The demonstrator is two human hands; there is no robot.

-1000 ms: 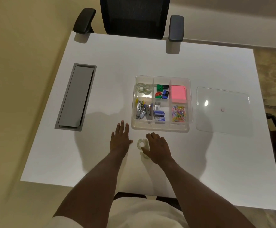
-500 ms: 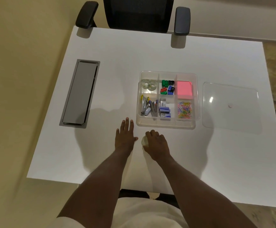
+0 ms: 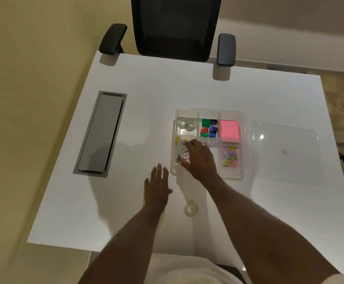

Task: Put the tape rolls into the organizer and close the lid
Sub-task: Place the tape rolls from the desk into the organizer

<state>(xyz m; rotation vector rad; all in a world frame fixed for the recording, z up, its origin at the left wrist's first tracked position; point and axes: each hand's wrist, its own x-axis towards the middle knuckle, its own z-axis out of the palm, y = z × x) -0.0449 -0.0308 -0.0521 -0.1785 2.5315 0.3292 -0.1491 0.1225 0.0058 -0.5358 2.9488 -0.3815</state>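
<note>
At far left a grey cable hatch [image 3: 101, 133] sits flush in the white table [image 3: 146, 89], well apart from both hands; the left hand [image 3: 156, 188] lies flat on the table with fingers spread and nothing in them, just short of the near left corner of the clear organizer [image 3: 245, 140]; between the two forearms, nearer the body than either set of fingers, one tape roll [image 3: 191, 209] lies on the table, not yet collected; the right hand [image 3: 200, 158] reaches over the organizer's near left compartment, fingers narrowed around a clear carried roll [image 3: 183, 151], which sits just left of the fingertips and above the metal items there; beyond those fingertips, in the far left compartment, two stored rolls [image 3: 186, 124] are already in place; further right lie coloured clips [image 3: 209, 128], a pink pad [image 3: 229, 131] and paper clips [image 3: 230, 156]; at far right the lid [image 3: 285, 152] lies flat, just beside the organizer. Risk, as judged: the roll is transparent and the grip appears light, so release over the near compartment would lodge it among the metal items; a brush against the divider could jog the organizer; the roll on the table could be overlooked before the lid goes on.
</note>
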